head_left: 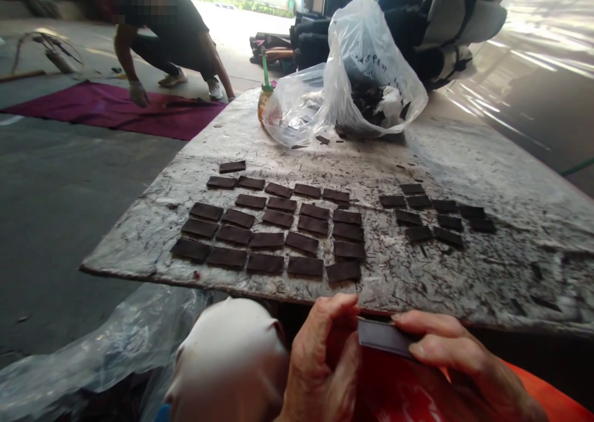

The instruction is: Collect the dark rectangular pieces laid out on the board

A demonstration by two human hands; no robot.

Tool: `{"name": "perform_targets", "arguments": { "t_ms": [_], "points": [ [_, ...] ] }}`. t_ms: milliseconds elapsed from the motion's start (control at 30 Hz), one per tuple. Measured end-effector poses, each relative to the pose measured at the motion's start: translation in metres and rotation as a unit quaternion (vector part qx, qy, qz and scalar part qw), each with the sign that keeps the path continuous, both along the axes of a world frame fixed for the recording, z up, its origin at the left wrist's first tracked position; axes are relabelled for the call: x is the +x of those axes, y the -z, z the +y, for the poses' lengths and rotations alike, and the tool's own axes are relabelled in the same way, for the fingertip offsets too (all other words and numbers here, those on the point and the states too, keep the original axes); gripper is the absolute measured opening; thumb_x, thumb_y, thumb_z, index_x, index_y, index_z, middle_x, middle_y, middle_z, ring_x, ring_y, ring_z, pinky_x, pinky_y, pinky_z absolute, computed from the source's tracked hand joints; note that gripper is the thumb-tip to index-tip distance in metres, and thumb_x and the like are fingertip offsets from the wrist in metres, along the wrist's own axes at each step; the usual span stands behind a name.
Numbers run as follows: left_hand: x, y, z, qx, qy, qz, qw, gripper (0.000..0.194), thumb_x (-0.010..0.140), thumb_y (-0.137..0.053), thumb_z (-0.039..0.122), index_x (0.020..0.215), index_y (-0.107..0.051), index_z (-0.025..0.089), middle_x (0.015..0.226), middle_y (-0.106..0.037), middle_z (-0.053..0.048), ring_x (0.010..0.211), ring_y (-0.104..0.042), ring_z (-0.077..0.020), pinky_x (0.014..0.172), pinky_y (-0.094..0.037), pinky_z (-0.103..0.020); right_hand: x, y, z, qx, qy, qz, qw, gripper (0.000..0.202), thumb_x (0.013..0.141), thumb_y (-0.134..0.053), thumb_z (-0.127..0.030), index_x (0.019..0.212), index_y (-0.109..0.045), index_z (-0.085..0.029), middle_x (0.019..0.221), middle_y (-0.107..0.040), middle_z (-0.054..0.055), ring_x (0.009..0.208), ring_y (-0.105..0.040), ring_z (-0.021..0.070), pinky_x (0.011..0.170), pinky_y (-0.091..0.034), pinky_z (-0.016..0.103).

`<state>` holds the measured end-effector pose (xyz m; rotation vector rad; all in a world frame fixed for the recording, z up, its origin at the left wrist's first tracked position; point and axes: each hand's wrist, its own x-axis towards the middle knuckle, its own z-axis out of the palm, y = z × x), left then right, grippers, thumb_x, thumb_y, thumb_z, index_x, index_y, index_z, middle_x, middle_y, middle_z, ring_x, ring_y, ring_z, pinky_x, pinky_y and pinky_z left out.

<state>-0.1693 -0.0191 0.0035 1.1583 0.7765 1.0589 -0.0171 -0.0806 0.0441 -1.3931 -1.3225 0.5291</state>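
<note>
A small dark brown rectangular strip (pixel 384 337), leather-like and folded, is pinched at its right end between the thumb and fingers of my right hand (pixel 464 360). My left hand (pixel 325 360) is curved beside the strip's left end, thumb and forefinger apart; whether the thumb touches the strip I cannot tell. Just beyond my hands, many similar dark brown pieces (pixel 265 263) lie in uneven rows on the worn, pale table (pixel 153 224). A smaller group of such pieces (pixel 418 234) lies farther right.
Dark scraps litter the tabletop. At the back stand a clear plastic bag (pixel 366 57) of dark scraps and a bottle with a green nozzle (pixel 265 94). A pale rounded cover (pixel 232 360) is left of my hands. Another person crouches over purple cloth (pixel 102 109) on the floor.
</note>
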Motion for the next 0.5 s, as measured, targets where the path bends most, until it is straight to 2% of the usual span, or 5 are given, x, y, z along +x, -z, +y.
{"name": "perform_targets", "arguments": {
  "t_ms": [233,400,500],
  "points": [
    [-0.008,-0.006,0.009,0.093,0.057,0.036,0.993,0.031,0.082,-0.055,0.009,0.105,-0.06,0.028,0.093,-0.061,-0.001,0.086,-0.058,-0.016,0.079,-0.046,-0.025,-0.002,0.002,0.003,-0.009,0.009,-0.015,1.0,0.009,0.087,-0.061,-0.028,0.093,-0.067,-0.029,0.094,-0.071,0.004,0.087,-0.068,0.0184,0.074,-0.057,0.025],
    [-0.006,-0.009,0.01,0.045,0.063,0.01,0.997,0.024,0.081,-0.058,0.014,0.099,-0.063,0.028,0.088,-0.063,0.0,0.079,-0.059,-0.0155,0.073,-0.046,-0.024,0.001,0.005,0.001,-0.026,0.018,-0.01,0.999,0.01,0.087,-0.06,-0.033,0.091,-0.067,-0.029,0.094,-0.071,0.002,0.086,-0.068,0.0162,0.074,-0.056,0.02],
    [-0.004,-0.013,0.01,-0.007,0.093,0.033,0.995,0.011,0.083,-0.058,0.023,0.09,-0.066,0.024,0.08,-0.062,-0.002,0.073,-0.058,-0.0162,0.068,-0.045,-0.024,0.002,0.007,0.002,-0.043,0.012,0.006,0.999,0.011,0.087,-0.058,-0.036,0.091,-0.068,-0.03,0.09,-0.071,0.001,0.082,-0.069,0.0165,0.069,-0.058,0.019]
  ]
}}
